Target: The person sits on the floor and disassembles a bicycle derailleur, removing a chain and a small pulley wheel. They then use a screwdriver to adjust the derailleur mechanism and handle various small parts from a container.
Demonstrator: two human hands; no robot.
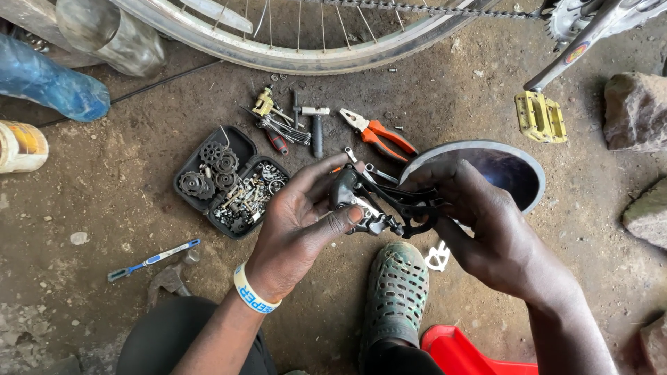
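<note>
A black and silver bicycle rear derailleur is held between both hands above the dirt floor. My left hand grips its body end, thumb pressed on the silver part, with a white and blue wristband on the wrist. My right hand holds the black cage end on the right. Just beyond the hands lie orange-handled pliers, a small hammer and a bunch of hex keys.
A black open case holds cogs, screws and small parts. A bicycle wheel, chain and yellow pedal are at the top. A dark round bowl, stones, blue bottle, toothbrush, green clog and red plastic piece surround me.
</note>
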